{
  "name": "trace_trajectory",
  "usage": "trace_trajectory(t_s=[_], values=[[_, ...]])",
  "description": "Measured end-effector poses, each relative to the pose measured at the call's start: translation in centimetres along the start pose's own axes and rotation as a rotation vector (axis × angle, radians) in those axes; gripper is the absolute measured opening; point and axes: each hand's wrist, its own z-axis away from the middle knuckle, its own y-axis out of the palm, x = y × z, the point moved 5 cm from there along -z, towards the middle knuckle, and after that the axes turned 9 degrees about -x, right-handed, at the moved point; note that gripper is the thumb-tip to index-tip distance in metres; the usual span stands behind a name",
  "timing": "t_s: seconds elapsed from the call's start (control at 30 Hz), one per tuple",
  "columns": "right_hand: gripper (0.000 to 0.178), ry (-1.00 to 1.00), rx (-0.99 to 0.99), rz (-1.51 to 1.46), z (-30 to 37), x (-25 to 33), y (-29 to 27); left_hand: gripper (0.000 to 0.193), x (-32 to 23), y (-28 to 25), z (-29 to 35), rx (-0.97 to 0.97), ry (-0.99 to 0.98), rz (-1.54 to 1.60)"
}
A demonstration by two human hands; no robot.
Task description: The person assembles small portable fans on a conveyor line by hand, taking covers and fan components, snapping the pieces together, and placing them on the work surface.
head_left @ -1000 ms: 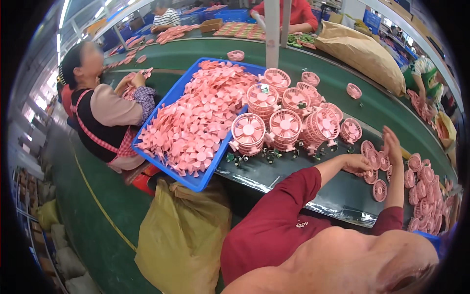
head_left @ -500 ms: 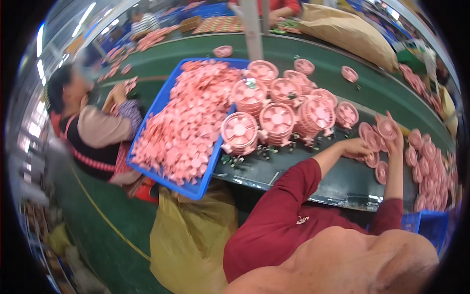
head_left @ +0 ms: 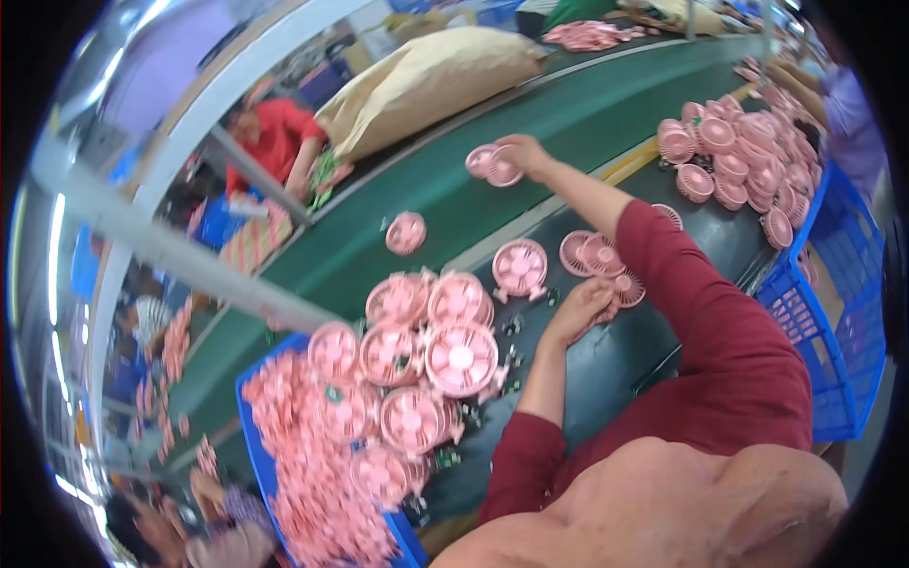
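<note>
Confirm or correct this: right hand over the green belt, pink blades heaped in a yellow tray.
The tray is blue, not yellow, in the head view. Pink blades are heaped in it; the right hand is over the green belt.

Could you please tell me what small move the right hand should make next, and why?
Perhaps the right hand should set down the round pink cover: it holds it out over the green belt, beside or overlapping another pink cover, so this seems a plausible spot.

Pink grille (head_left: 505, 173) in right fingers (head_left: 514, 143)
</note>
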Motion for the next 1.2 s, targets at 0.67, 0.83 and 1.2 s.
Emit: trace_trajectory(t_s=[0.67,0.83,1.2], values=[[0.068,-0.378,0.184,0.960,-3.6,-2.5,6.2,0.019,-0.8,-1.9,1.4,-0.113,-0.081,0.039],[0.078,-0.359,0.165,0.953,-3.0,-2.0,3.2,0.018,-0.2,-0.1,0.9,-0.091,-0.083,0.035],[0.065,-0.180,0.470,0.036,8.1,6.2,1.4,0.016,-3.9,0.3,2.5,-0.373,0.440,-0.159]])
